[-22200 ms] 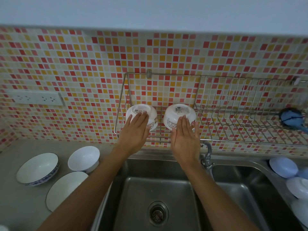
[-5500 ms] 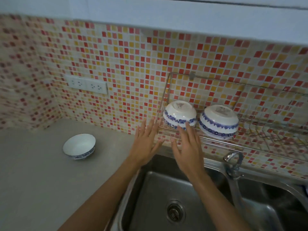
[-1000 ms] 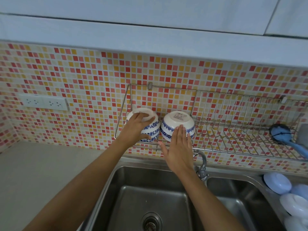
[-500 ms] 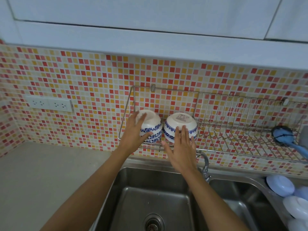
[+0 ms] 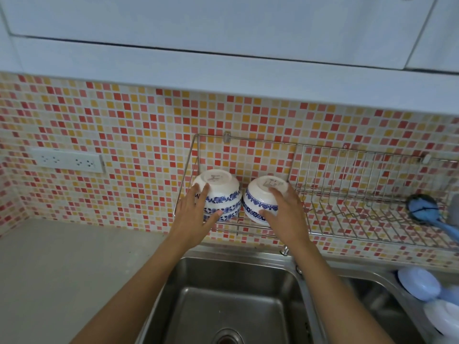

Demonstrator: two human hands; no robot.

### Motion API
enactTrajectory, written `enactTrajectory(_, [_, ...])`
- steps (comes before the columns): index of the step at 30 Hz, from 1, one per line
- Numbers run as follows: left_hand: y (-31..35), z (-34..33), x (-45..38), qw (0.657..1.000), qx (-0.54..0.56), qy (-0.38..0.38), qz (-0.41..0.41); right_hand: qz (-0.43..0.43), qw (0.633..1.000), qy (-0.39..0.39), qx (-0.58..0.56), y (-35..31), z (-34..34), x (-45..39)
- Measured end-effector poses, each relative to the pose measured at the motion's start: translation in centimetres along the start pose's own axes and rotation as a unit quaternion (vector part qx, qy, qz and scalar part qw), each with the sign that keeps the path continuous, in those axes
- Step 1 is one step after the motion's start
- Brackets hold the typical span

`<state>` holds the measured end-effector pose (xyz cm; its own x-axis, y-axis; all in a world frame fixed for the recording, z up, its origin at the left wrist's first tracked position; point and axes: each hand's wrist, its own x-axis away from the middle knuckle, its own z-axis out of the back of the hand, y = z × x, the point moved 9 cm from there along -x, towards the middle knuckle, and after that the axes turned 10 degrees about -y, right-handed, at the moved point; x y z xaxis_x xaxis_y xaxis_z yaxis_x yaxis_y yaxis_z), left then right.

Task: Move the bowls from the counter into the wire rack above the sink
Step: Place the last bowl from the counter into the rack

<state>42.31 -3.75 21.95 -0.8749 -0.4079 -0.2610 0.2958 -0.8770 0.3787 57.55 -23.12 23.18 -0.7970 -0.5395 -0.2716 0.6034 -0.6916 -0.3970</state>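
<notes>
Your left hand (image 5: 192,216) has a wide grip on the upside-down white-and-blue china bowls (image 5: 221,194) stacked in the silver wire rack (image 5: 347,194). Your right hand (image 5: 285,214) has a wide grip on the next bowl stack (image 5: 258,197).

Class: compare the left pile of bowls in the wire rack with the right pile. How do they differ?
The left pile shows two blue flower bands and stands nearly level; the right pile tilts forward. The left hand rests on the left pile, the right hand on the right. Both are white, upside down.

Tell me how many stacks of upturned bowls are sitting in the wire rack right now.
2. The left stack sits at the wire rack's left end under the left hand; the right stack is beside it under the right hand. Nested bowls inside can't be counted.
</notes>
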Motion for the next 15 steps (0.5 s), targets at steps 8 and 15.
enactTrajectory(8, [0.7,0.0,-0.3,0.999,-0.041,0.008,-0.034,-0.002,0.999,0.039,0.028,-0.9,0.9,1.7])
enactTrajectory(15, [0.9,-1.0,0.5,0.988,-0.118,0.023,-0.098,0.058,0.994,0.040,0.087,-2.1,-1.2,4.6])
